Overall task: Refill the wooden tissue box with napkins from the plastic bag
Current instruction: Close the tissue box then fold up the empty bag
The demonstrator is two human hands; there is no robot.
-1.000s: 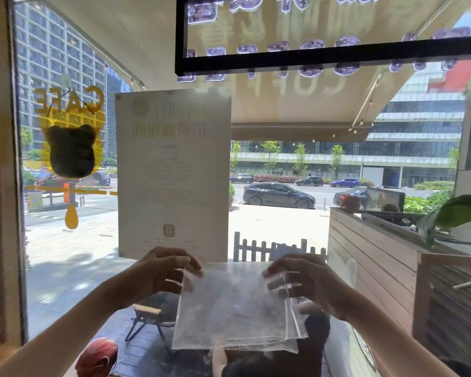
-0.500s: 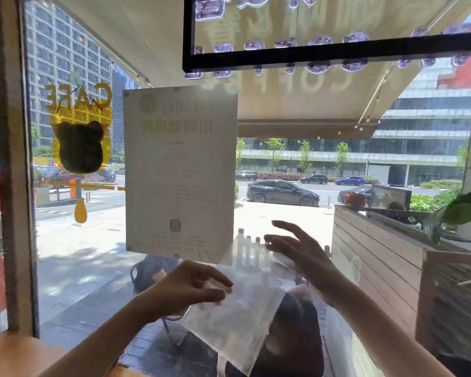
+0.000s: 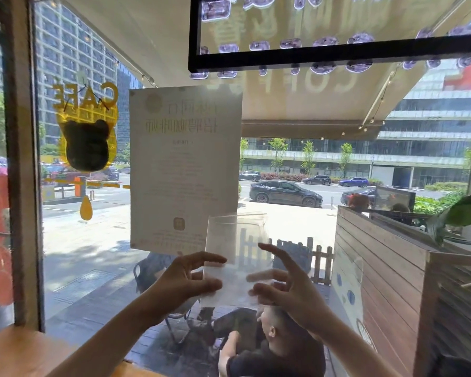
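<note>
I hold a clear plastic bag (image 3: 234, 240) upright in front of the window, at chest height. It looks see-through and flat, and I see no napkins in it. My left hand (image 3: 185, 281) pinches the bag's lower left edge between thumb and fingers. My right hand (image 3: 291, 295) is at the bag's lower right with its fingers spread; its fingertips show blurred through the plastic, and no grip is visible. The wooden tissue box is not in view.
A paper notice (image 3: 185, 170) is stuck on the window glass just behind the bag. A wooden counter (image 3: 17, 355) runs below left, beside a window post (image 3: 25, 172). A slatted wooden planter (image 3: 386, 268) with a green leaf (image 3: 462, 210) stands right. A person (image 3: 272, 346) sits outside below.
The right hand let go of the bag, then came back to its right side with spread fingers. The left hand turned the bag from hanging down to standing upright.
</note>
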